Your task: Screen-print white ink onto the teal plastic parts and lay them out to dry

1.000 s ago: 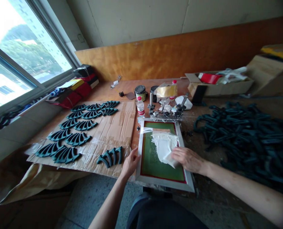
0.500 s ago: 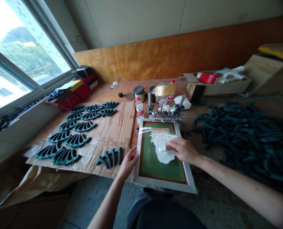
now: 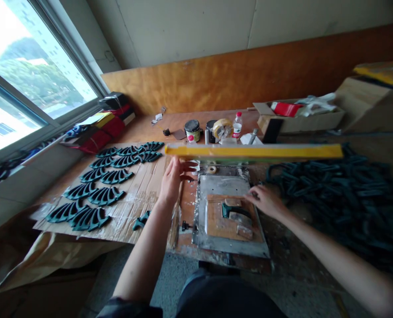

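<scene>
Touching raised yellow-edged frame (image 3: 254,151) with left hand (image 3: 172,179), fingers loosely parted, right hand (image 3: 265,201) near green curved piece (image 3: 227,210) on wooden board (image 3: 215,221), fingers curled, cannot tell whether grasping.

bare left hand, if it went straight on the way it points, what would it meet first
The long, raised frame with the yellow edge; the left hand's fingertips look right at it, though blur hides the exact contact.
</scene>
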`<action>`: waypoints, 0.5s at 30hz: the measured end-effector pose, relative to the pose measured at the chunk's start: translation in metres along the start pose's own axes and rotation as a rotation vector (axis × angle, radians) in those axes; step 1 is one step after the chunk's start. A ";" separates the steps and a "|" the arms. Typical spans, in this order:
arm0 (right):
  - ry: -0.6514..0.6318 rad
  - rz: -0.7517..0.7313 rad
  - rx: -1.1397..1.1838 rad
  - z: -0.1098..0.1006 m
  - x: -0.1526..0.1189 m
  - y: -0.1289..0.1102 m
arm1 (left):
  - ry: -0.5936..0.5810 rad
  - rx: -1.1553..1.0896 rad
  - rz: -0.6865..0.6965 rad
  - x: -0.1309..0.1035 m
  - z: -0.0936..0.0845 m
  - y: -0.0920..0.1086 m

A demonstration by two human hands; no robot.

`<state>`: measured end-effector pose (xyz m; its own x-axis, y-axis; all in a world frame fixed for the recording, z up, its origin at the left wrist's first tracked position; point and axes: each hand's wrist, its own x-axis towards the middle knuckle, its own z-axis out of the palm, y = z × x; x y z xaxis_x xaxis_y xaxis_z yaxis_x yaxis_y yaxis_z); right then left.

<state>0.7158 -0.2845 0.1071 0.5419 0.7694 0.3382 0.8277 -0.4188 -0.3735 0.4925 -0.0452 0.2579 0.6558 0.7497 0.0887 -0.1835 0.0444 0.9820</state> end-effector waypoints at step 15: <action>-0.124 -0.297 0.050 0.031 -0.066 -0.094 | 0.143 -0.225 -0.791 -0.148 0.001 -0.152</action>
<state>0.5983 -0.2810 0.0934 0.2534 0.9086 0.3320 0.9370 -0.1452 -0.3176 0.4242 -0.1633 0.0953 0.5563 0.5176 -0.6501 0.1401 0.7127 0.6873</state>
